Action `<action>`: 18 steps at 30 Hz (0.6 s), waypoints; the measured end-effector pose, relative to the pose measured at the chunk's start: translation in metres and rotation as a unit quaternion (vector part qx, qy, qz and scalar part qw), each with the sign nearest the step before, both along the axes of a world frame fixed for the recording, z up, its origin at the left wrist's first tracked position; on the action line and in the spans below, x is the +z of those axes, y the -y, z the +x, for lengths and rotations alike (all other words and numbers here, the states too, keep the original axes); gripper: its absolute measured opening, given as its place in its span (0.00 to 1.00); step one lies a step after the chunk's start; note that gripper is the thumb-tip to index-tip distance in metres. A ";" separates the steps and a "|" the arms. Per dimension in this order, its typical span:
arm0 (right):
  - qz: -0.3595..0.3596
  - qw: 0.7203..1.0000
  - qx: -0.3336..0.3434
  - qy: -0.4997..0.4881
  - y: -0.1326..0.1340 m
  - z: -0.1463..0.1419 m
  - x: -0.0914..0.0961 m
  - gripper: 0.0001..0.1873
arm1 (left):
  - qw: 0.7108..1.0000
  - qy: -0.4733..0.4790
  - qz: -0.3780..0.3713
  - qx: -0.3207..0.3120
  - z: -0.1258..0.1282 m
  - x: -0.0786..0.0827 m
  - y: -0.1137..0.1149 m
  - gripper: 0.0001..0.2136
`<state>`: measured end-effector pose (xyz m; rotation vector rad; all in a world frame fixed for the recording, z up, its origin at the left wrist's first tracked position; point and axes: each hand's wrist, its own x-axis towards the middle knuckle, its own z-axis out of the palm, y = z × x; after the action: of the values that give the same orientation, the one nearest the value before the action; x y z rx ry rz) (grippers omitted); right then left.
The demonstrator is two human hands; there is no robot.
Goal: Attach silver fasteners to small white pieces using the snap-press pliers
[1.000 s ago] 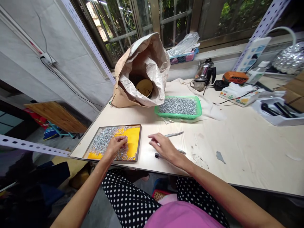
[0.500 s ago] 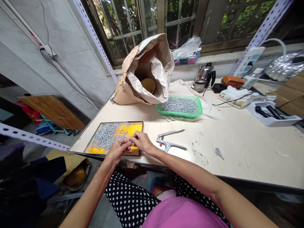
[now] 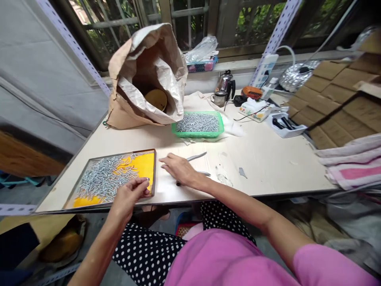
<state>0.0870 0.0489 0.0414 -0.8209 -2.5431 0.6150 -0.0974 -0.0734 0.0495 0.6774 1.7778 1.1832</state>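
Observation:
My left hand (image 3: 128, 194) hovers at the near right corner of a yellow tray (image 3: 146, 163) that holds several small silver metal pieces (image 3: 102, 178). Its fingers are pinched together on a tiny piece I cannot make out. My right hand (image 3: 178, 169) rests on the table over a metal hand plier (image 3: 196, 157), fingers curled around its handles. Only the handle tips show past the hand.
A green basket (image 3: 199, 134) full of metal pieces stands behind, next to a large open paper sack (image 3: 145, 75). A kettle (image 3: 224, 84), tissue box (image 3: 253, 109) and white tray (image 3: 285, 127) sit at the back right. Folded towels (image 3: 351, 163) and cardboard (image 3: 336, 99) lie on the right.
My hands, joined at the tray's edge half a second ago, have parted. The right hand went right onto the plier; the left stayed at the tray. The view swung right.

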 end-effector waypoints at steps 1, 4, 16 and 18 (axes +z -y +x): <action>-0.003 0.999 -0.016 0.029 -0.002 0.020 -0.002 0.13 | 1.000 -0.003 -0.010 -0.027 0.012 -0.004 -0.006 0.23; -0.010 0.990 -0.053 0.128 -0.005 0.072 -0.017 0.10 | 0.996 -0.017 -0.031 -0.083 0.043 -0.016 -0.029 0.22; 0.017 0.984 -0.070 0.163 -0.010 0.106 -0.065 0.10 | 0.959 -0.039 -0.181 -0.215 0.068 -0.039 -0.084 0.21; 0.023 0.985 -0.066 0.157 -0.011 0.108 -0.067 0.10 | 0.953 -0.042 -0.203 -0.223 0.067 -0.037 -0.087 0.21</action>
<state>0.1950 0.0595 -0.0259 -1.1379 -2.7375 0.4099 -0.0301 0.0136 0.0125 0.8301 1.7410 0.4731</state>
